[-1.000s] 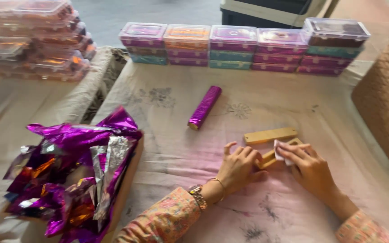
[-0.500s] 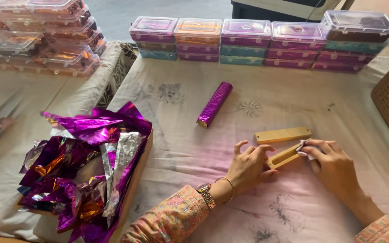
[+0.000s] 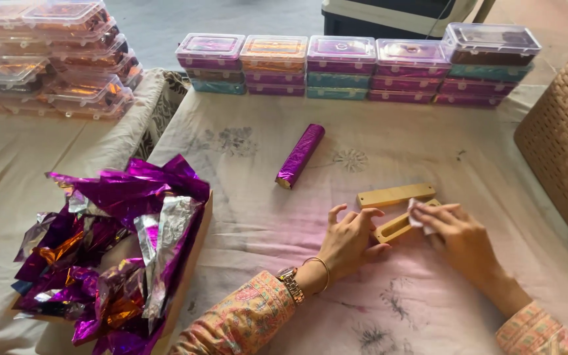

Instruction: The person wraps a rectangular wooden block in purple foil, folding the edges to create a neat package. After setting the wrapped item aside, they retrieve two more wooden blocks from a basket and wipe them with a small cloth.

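The work surface is a table covered by a pale printed cloth, creased but lying flat. At the right edge stands a woven basket. Along the far side runs a row of lidded plastic boxes, stacked in tiers; a second pile of clear boxes sits at the far left. At the near left, an open cardboard tray holds a heap of crumpled purple foil sheets. A finished foil-wrapped roll lies alone mid-table, well apart from the hands.

The item in hand is a slotted wooden mould, lying on the cloth between the two hands; a plain wooden block lies just beside it on the far side.

The left hand rests on the near end of the mould with fingers loosely curled, steadying it rather than gripping. The right hand pinches a small white piece at the far end of the slot; what the piece is cannot be determined.

Assessment: good practice here would be to keep the mould flat under the left hand while the white piece is seated squarely along the slot, without dragging the cloth.
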